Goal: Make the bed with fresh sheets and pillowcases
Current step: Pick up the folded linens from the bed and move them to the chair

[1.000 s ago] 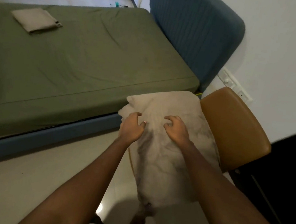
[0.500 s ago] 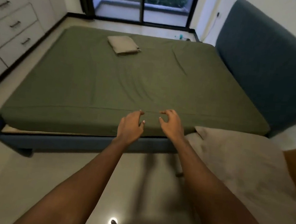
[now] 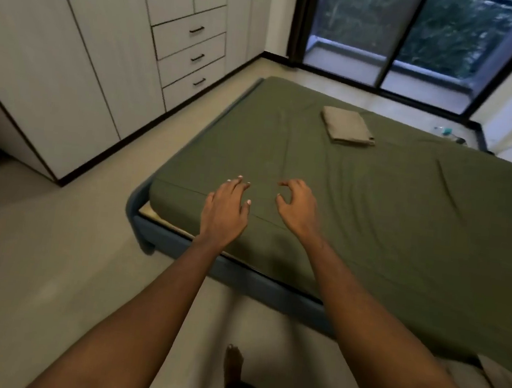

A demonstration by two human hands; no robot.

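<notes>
A bed with an olive-green fitted sheet (image 3: 358, 204) on a blue frame fills the right half of the view. A folded beige pillowcase or sheet (image 3: 346, 130) lies on the far part of the mattress. My left hand (image 3: 224, 212) hovers over the near left corner of the mattress, fingers spread and empty. Beside it, my right hand (image 3: 298, 211) is held over the mattress edge with fingers curled apart, holding nothing. A corner of the beige pillow (image 3: 499, 387) shows at the lower right edge.
White wardrobes with three drawers (image 3: 190, 57) line the left wall. A glass sliding door (image 3: 422, 43) stands beyond the bed. Pale floor (image 3: 35, 265) runs between wardrobe and bed. My bare foot (image 3: 233, 365) is on the floor below my arms.
Both hands let go of the beige pillow on the chair. The view swung left from the chair and headboard to the foot end of the bed; my hands now hover over the mattress corner.
</notes>
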